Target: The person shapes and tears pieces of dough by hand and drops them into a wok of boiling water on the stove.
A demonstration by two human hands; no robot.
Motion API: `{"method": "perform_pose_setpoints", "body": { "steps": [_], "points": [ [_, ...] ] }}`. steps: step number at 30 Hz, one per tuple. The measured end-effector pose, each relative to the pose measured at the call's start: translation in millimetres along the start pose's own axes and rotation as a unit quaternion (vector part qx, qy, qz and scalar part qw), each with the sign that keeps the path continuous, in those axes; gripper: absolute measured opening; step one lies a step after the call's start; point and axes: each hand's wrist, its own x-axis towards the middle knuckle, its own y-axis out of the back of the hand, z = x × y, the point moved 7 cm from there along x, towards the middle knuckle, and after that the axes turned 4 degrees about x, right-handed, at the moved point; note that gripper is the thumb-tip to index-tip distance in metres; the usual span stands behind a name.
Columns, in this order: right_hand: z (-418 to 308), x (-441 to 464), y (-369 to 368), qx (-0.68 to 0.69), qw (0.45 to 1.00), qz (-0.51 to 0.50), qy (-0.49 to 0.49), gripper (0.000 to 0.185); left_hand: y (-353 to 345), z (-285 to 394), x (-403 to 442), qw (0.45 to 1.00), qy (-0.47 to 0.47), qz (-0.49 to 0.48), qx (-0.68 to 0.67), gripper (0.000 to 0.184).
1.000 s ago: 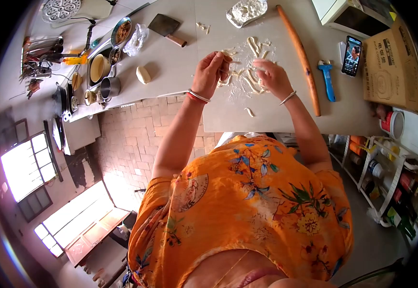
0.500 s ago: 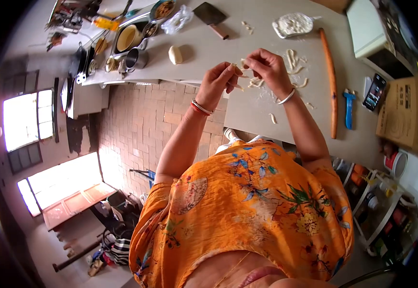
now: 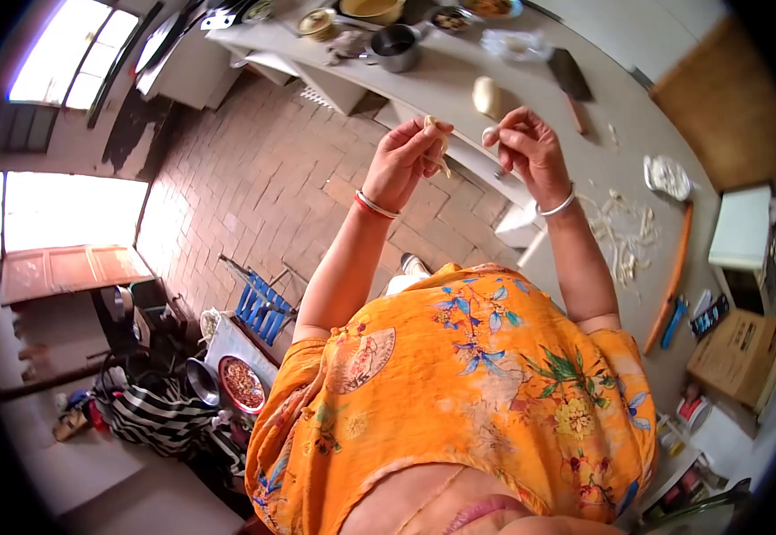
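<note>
Head view: dough strip [image 3: 445, 167] and small dough piece [image 3: 489, 136] gripped apart

Dough lump [image 3: 486, 94] is taken as landmark; it is set on the counter [image 3: 446, 76]. The strip is pinched between thumb and bent fingers of the left hand [image 3: 407, 159], left of the lump and nearer the torso; one end is left hanging. The small piece is pinched between thumb and forefinger of the right hand [image 3: 530, 153], right of the lump and nearer the torso. Loose strips [image 3: 624, 236] are scattered farther right of the lump. A cleaver [image 3: 570, 75] is laid to its right, a saucepan [image 3: 394, 49] is placed to its left. Flour dish [image 3: 668, 178] and rolling pin [image 3: 674, 276] are noted well to its right.
</note>
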Motion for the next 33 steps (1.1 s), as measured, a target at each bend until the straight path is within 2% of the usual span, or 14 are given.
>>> {"method": "perform_pose_setpoints", "body": {
  "steps": [2, 4, 8, 12, 14, 18, 21, 25, 29, 33],
  "points": [
    [57, 40, -49, 0.032, 0.997, -0.017, -0.066, 0.012, 59, 43, -9, 0.999, -0.028, 0.026, 0.012, 0.020],
    [98, 72, -92, 0.049, 0.994, -0.045, -0.086, 0.014, 105, 74, -20, 0.996, -0.045, 0.064, 0.038, 0.021],
    [139, 132, -186, 0.006, 0.994, -0.071, -0.088, 0.016, 175, 139, -38, 0.989, -0.059, 0.117, 0.063, 0.020],
    [186, 199, -266, -0.053, 0.984, -0.168, -0.035, 0.018, 253, 188, -35, 0.971, -0.056, 0.194, 0.130, 0.018],
    [209, 236, -303, -0.100, 0.978, -0.181, -0.030, 0.016, 295, 223, -34, 0.954, -0.043, 0.245, 0.165, 0.017],
    [257, 303, -336, -0.112, 0.969, -0.209, -0.066, 0.015, 381, 258, -10, 0.939, -0.068, 0.280, 0.185, 0.017],
    [298, 368, -356, -0.113, 0.965, -0.209, -0.107, 0.015, 451, 294, 21, 0.942, -0.083, 0.289, 0.148, 0.018],
    [340, 476, -379, -0.070, 0.969, -0.211, -0.108, 0.015, 540, 352, 78, 0.932, -0.080, 0.314, 0.160, 0.019],
    [350, 583, -411, -0.030, 0.972, -0.211, -0.097, 0.018, 617, 426, 144, 0.933, -0.070, 0.322, 0.144, 0.019],
    [337, 676, -437, -0.033, 0.974, -0.207, -0.085, 0.021, 657, 506, 215, 0.948, -0.098, 0.259, 0.157, 0.019]
  ]
}}
